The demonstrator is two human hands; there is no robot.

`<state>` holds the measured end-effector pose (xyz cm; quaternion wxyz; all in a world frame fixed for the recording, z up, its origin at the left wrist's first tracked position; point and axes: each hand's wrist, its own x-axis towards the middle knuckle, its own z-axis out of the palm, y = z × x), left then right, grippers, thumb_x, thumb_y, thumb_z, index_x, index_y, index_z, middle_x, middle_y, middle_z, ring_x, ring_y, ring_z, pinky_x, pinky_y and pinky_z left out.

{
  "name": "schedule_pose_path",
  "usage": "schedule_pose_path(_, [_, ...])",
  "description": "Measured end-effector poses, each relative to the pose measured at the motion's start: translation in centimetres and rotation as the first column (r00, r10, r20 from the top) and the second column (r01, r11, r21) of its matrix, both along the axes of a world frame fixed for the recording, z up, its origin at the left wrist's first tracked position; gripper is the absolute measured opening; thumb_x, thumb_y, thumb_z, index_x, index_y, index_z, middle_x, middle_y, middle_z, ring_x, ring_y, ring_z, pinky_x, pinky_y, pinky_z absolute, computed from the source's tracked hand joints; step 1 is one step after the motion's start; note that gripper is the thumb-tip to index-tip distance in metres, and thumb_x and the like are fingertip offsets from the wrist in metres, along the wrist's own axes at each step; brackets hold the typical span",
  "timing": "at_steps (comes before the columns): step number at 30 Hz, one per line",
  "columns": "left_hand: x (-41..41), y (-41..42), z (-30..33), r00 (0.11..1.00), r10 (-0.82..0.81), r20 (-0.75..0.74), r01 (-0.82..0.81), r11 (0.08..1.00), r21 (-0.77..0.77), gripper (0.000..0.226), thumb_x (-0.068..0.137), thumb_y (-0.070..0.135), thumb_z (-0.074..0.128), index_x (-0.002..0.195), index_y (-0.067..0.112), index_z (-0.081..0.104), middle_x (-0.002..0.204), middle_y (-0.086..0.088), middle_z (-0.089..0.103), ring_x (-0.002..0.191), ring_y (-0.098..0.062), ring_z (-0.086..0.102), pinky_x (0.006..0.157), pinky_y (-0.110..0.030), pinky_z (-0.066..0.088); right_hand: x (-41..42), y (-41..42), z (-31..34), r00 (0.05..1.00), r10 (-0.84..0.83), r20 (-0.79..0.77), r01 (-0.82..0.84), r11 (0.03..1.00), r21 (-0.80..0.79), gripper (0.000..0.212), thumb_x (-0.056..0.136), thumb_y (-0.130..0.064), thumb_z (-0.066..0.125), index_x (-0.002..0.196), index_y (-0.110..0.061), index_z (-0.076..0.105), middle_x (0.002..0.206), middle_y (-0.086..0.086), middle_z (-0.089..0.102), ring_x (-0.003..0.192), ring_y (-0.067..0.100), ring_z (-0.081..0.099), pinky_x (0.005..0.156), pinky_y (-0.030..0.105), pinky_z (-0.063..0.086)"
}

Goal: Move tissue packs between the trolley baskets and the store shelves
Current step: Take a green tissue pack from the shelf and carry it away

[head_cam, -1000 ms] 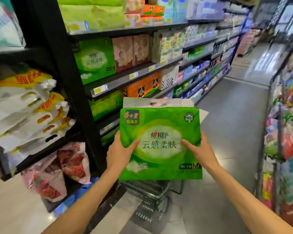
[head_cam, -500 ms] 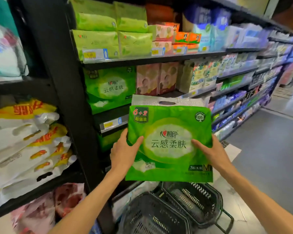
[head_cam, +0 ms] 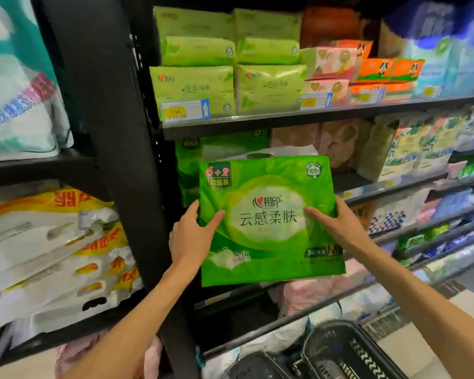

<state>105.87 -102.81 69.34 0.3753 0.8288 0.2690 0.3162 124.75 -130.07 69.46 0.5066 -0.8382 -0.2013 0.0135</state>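
Stocked shelves [head_cam: 323,116] are filling the head view now that we are turning from the aisle, and we are holding the green tissue pack [head_cam: 268,220] upright, left hand [head_cam: 195,236] and right hand [head_cam: 337,228] clamping its sides, closer to the matching green packs [head_cam: 192,165], so shelving looks next.

Two hands, left hand [head_cam: 192,236] and right hand [head_cam: 337,228], one held green tissue pack [head_cam: 268,220], four light-green packs [head_cam: 195,88] on the upper shelf [head_cam: 312,116], and two black baskets [head_cam: 348,354] show.
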Motion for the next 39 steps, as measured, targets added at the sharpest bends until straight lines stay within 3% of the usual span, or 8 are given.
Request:
schedule_pose_path(8, [2.5,1.8,2.4,0.976,0.219,0.0,-0.219,0.975,0.033,0.072,0.081,0.079,0.061,0.143,0.042,0.054,0.125,0.005,0.072,0.114,-0.016,0.068,0.091,-0.046,0.057,8.5,5.5,1.5,0.969,0.245,-0.025,-0.244,0.969,0.027,0.097,0.063,-0.084,0.071,0.137,-0.025,0.051,0.121,-0.003,0.069,0.104,0.019,0.069,0.093,0.05,0.057])
schedule_pose_path(14, [5.4,1.4,3.8,0.947,0.319,0.024,-0.32,0.947,0.034,0.066,0.084,0.072,0.065,0.141,0.039,0.057,0.123,0.008,0.073,0.113,-0.012,0.068,0.088,-0.04,0.058,13.1,7.6,3.6,0.925,0.378,-0.03,-0.375,0.924,0.069,0.087,0.074,-0.07,0.072,0.141,-0.021,0.048,0.12,-0.003,0.069,0.099,0.014,0.071,0.084,0.039,0.059])
schedule_pose_path(21, [8.7,2.6,5.8,0.924,0.378,0.058,-0.38,0.925,0.018,0.067,0.079,0.079,0.061,0.131,0.036,0.062,0.126,0.003,0.072,0.109,-0.019,0.07,0.086,-0.047,0.059,15.6,10.0,6.4,0.934,0.356,-0.003,-0.353,0.927,0.127,0.053,0.087,-0.053,0.073,0.124,-0.018,0.056,0.109,-0.005,0.069,0.089,0.007,0.066,0.07,0.024,0.049])
schedule_pose_path(26, [9.9,4.5,5.2,0.92,0.379,0.099,-0.38,0.925,-0.014,0.071,0.067,0.09,0.055,0.113,0.038,0.066,0.108,0.005,0.077,0.091,-0.017,0.074,0.078,-0.045,0.061,16.3,11.4,6.5,0.944,0.324,-0.058,-0.315,0.94,0.129,0.049,0.088,-0.05,0.075,0.113,-0.012,0.057,0.097,-0.001,0.066,0.079,0.009,0.062,0.062,0.024,0.044])
schedule_pose_path(29, [10.3,3.9,5.1,0.915,0.387,0.11,-0.387,0.922,-0.023,0.058,0.077,0.08,0.06,0.108,0.031,0.067,0.099,0.008,0.073,0.088,-0.014,0.069,0.082,-0.047,0.059,16.1,11.8,6.1,0.946,0.315,-0.073,-0.302,0.942,0.146,0.049,0.088,-0.049,0.075,0.111,-0.01,0.057,0.094,-0.002,0.064,0.076,0.008,0.06,0.06,0.023,0.043])
schedule_pose_path(31, [10.4,3.5,4.9,0.914,0.383,0.132,-0.383,0.923,-0.023,0.044,0.087,0.066,0.065,0.109,0.027,0.067,0.097,0.01,0.068,0.091,-0.013,0.066,0.085,-0.047,0.058,15.8,11.8,5.9,0.945,0.32,-0.068,-0.305,0.937,0.172,0.043,0.089,-0.047,0.074,0.109,-0.013,0.058,0.098,-0.001,0.065,0.078,0.008,0.061,0.061,0.022,0.044])
schedule_pose_path(35, [9.5,3.3,4.2,0.929,0.328,0.172,-0.323,0.945,-0.058,0.05,0.087,0.066,0.065,0.13,0.04,0.062,0.129,0.007,0.07,0.114,-0.006,0.064,0.093,-0.045,0.058,15.2,10.7,5.6,0.932,0.357,-0.055,-0.337,0.914,0.227,0.039,0.09,-0.043,0.073,0.117,-0.021,0.055,0.111,-0.002,0.068,0.092,0.01,0.067,0.067,0.022,0.049])
schedule_pose_path(39, [8.5,2.5,4.0,0.93,0.3,0.212,-0.287,0.954,-0.092,0.056,0.087,0.062,0.068,0.139,0.044,0.056,0.131,0.012,0.068,0.104,0.004,0.063,0.091,-0.047,0.059,14.9,9.5,5.4,0.924,0.382,-0.018,-0.369,0.903,0.222,0.051,0.089,-0.047,0.073,0.13,-0.025,0.052,0.113,-0.007,0.068,0.094,0.008,0.069,0.069,0.021,0.052])
